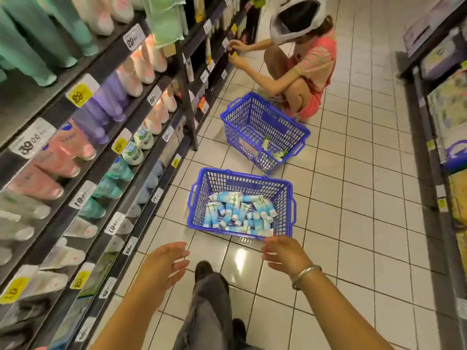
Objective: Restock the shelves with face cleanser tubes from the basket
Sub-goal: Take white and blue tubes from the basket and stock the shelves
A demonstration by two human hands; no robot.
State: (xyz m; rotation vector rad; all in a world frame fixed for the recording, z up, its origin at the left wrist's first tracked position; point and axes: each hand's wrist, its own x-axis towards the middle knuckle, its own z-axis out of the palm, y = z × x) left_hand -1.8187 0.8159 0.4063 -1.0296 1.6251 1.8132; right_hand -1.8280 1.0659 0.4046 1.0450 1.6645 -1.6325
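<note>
A blue plastic basket (199, 198) stands on the tiled floor ahead of me, holding several light blue and white face cleanser tubes (237, 210). My left hand (164, 263) hovers empty with relaxed fingers, short of the basket's near left corner. My right hand (283, 253), a silver bangle on its wrist, hangs empty with loosely curled fingers just above the basket's near rim. The shelves (83, 157) on my left carry rows of tubes in green, pink, purple and white behind price tags.
A second blue basket (298, 137) with a few green tubes sits farther along the aisle. A person (308, 69) in pink crouches beside it, hands at the shelves. Another shelf unit (449, 137) lines the right side. My legs and shoes (204, 271) are below.
</note>
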